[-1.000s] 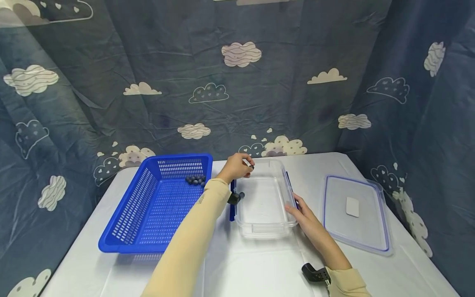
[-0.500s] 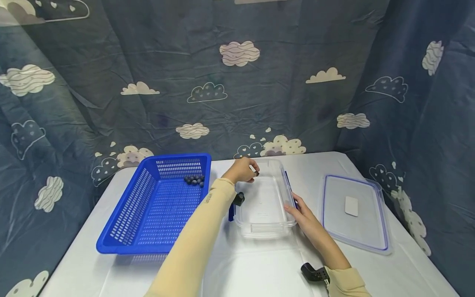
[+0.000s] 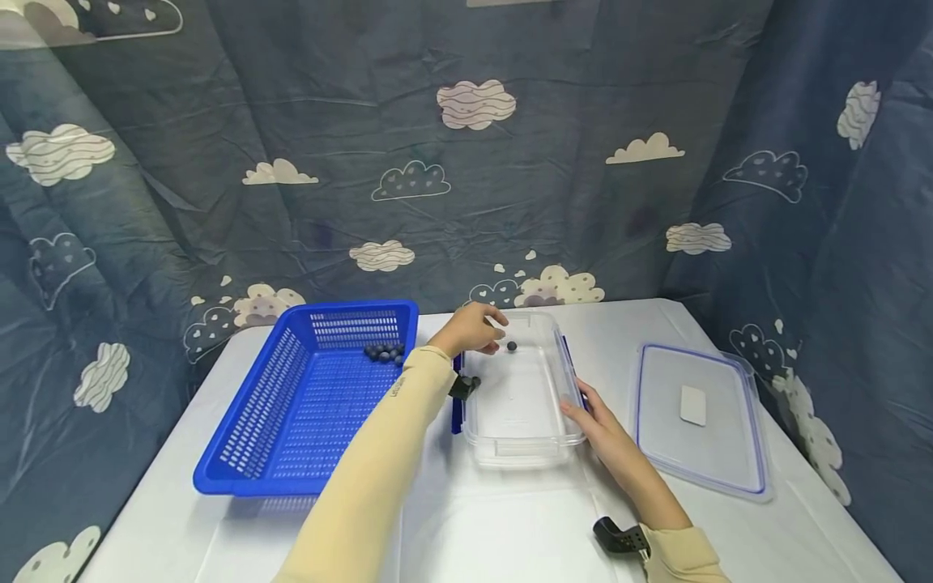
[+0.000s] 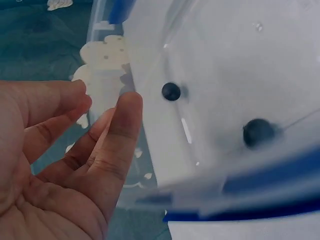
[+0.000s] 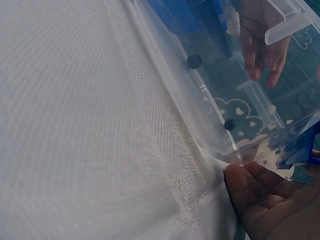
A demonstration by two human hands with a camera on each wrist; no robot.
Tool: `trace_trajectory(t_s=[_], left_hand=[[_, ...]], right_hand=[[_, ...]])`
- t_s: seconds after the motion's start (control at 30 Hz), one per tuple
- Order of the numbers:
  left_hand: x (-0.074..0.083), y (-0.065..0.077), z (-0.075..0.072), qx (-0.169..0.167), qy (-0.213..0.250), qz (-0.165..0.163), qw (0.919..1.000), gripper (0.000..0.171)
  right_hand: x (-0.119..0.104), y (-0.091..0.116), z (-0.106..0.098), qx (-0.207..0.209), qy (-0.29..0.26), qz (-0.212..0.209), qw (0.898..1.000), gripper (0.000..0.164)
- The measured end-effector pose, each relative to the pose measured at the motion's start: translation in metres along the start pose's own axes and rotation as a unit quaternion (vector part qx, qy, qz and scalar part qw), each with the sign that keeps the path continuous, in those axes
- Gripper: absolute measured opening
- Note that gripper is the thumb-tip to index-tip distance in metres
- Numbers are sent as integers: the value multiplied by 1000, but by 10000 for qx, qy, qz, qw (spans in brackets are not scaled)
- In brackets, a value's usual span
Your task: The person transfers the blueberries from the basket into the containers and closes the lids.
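Backdrop [image 3: 554, 210]: dark blue cloth printed with pale clouds, hung behind and at both sides; full spread in head view only.

Worktop [image 3: 510, 518]: white-covered; weave of the cover legible in right wrist view alone.

Basket [image 3: 321, 429]: blue, perforated, left of centre.

Clear container [image 3: 525, 447]: rectangular, upright at centre, open-topped, with blue latches [image 3: 457, 414] on left and right sides.

Lid [image 3: 700, 461]: transparent, blue-edged, flat on worktop at right, apart from clear container.

Sleeves [image 3: 364, 453]: pale yellow; lettering along the left one, too small to read.

Right hand [image 3: 598, 421]: thumb at rim, fingers outside, grasping the right wall of clear container.

Left hand [image 3: 472, 329]: over the left edge of clear container, toward its far end; fingers released, parted from thumb, gap and palm plain in left wrist view.

Wrist cameras [image 3: 619, 537]: black, one per wrist.

Label [image 3: 693, 405]: white, on lid; any writing too small to tell.

Berries [image 3: 384, 354]: dark, round; cluster at far right of basket, head view only. Inside clear container, one berry [image 3: 512, 346] near left hand; second berry [image 4: 258, 133] plain in left wrist view, partly hidden by a wrist camera in head view. Both visible through the wall in right wrist view.
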State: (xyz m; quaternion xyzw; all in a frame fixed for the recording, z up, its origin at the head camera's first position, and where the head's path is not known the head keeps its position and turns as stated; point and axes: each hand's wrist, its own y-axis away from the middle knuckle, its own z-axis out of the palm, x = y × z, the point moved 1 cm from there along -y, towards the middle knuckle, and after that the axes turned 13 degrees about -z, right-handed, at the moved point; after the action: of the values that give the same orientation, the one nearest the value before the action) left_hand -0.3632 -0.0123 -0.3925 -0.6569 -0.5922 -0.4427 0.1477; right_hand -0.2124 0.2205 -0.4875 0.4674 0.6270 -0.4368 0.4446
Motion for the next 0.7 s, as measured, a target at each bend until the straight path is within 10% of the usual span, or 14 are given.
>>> trace_trajectory(t_s=[0.7], left_hand=[[-50,41,-100,822,1123,-5,9903,25]], right_hand=[[-2,-7,7,-153,-86,178,9997,77]])
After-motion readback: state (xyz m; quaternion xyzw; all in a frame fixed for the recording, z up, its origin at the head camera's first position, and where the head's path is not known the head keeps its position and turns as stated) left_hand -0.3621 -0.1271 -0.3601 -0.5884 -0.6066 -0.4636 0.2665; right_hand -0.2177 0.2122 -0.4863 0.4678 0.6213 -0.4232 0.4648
